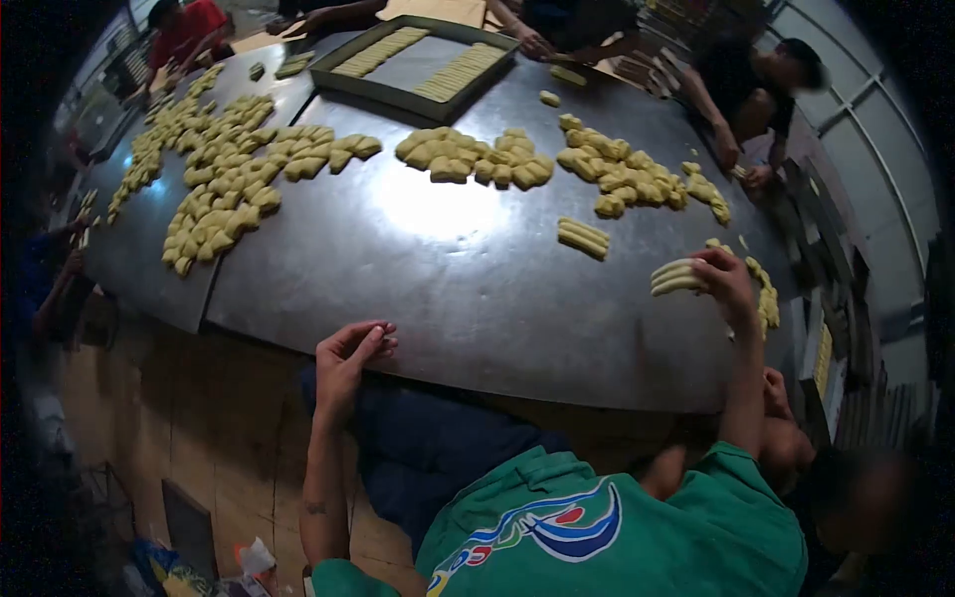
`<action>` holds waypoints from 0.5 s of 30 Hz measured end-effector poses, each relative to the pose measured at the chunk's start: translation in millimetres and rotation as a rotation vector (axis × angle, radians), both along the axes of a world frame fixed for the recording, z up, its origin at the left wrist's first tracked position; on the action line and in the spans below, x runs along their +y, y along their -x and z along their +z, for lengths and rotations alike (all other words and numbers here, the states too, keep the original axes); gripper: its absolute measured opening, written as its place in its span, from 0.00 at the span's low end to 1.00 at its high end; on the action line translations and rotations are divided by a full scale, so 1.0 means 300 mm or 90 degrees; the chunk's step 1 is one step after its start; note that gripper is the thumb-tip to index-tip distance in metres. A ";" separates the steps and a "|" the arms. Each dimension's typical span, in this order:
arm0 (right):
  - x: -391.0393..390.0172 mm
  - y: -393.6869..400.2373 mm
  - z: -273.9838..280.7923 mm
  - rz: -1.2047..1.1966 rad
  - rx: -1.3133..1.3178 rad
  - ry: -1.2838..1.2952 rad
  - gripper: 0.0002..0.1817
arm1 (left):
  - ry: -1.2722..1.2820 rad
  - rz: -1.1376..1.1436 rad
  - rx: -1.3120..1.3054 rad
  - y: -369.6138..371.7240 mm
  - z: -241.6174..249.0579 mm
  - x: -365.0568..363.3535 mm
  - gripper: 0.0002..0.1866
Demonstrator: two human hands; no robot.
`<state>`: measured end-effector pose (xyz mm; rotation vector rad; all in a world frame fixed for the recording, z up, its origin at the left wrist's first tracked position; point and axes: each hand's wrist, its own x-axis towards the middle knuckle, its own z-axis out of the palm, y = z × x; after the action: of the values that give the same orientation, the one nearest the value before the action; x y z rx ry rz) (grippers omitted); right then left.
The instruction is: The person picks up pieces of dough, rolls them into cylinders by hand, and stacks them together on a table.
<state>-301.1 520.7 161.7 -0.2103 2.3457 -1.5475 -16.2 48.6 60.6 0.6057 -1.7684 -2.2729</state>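
My right hand (726, 285) is closed around the ends of several pale yellow dough sticks (676, 277), holding them side by side above the right part of the metal table (448, 318). By the table's near edge, my left hand (354, 360) has curled fingers with the thumb pressed to them; whether anything is pinched there I cannot make out. A small row of dough sticks (583, 238) lies on the table to the left of my right hand. Beyond it is a pile of short dough pieces (622, 169). Another dough pile (473, 156) sits toward the middle.
A large tray (477, 98) with two rows of dough sticks stands at the back. Many dough pieces (224, 159) spread across the left side. Other people work around the table, including a person in black (741, 95) at the right and one in red (194, 30).
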 end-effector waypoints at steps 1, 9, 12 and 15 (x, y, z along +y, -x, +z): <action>0.039 0.025 -0.025 0.012 -0.004 0.008 0.15 | 0.010 0.021 -0.006 -0.013 0.016 -0.020 0.12; 0.288 0.108 -0.344 -0.167 -0.244 -0.030 0.13 | 0.018 0.188 -0.054 -0.234 -0.078 -0.267 0.16; 0.303 0.135 -0.374 -0.224 -0.262 -0.067 0.14 | 0.050 0.233 -0.124 -0.352 -0.106 -0.332 0.17; 0.249 0.140 -0.395 -0.255 0.046 -0.118 0.18 | 0.016 0.258 -0.141 -0.447 -0.210 -0.413 0.17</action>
<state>-343.2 595.4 43.2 0.2673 2.6910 -1.4905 118.1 -75.3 -2.2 1.1326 -1.5800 -1.9644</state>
